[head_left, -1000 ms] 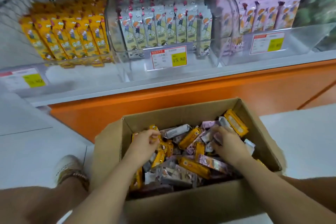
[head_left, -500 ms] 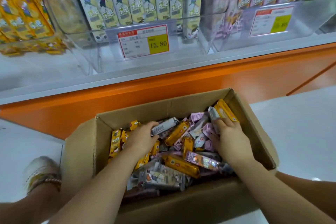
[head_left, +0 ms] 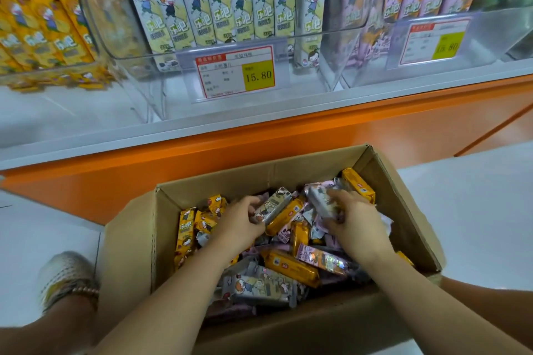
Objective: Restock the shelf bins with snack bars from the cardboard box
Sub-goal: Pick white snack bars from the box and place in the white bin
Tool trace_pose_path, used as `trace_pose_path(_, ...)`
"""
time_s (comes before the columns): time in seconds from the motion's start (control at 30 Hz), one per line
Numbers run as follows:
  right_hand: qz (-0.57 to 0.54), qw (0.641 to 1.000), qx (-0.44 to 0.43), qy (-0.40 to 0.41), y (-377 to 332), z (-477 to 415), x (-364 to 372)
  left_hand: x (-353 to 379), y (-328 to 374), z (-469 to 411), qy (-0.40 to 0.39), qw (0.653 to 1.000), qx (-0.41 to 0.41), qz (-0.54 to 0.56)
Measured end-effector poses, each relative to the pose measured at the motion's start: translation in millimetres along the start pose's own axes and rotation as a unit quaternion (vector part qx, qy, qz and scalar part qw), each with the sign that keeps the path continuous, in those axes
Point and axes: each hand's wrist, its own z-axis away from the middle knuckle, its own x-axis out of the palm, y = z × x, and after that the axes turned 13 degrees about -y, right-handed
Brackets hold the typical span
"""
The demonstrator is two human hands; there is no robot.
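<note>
Now, inside the cardboard box (head_left: 219, 181), our left hand (head_left: 240, 223) pinches a grey bar (head_left: 275, 206); our right hand (head_left: 356, 220) clasps a second grey bar (head_left: 320, 202); we judge loose grips may drop them; mixed flavours invite wrong-bin errors.

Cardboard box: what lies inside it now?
Inside the cardboard box lie mixed yellow snack bars, pink snack bars and silver snack bars. The left hand and right hand each grip a silver one. The bottom is hidden by the pile.
</note>
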Motion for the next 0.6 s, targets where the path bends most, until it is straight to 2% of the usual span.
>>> trace_pose_path(0.17, -0.068, 0.996, -0.048, -0.015, -28, 8, -6, -16, 16, 21, -0.051, 0.995, 0.019, 0.08)
trace_pose_path(0.43, -0.015, 0.986, -0.163, 0.025, -63, 48, -60, -60, 64, 79, -0.077, 0.973, 0.12, 0.181)
trace_pose_path(0.5, -0.001, 0.979, -0.201, 0.035, -72, 60, -80, -70, 73, 94, -0.061, 0.969, 0.143, 0.193)
trace_pose_path(0.6, 0.011, 0.967, -0.247, 0.067, -80, 72, -107, -83, 89, 115, -0.045, 0.945, 0.177, 0.271)
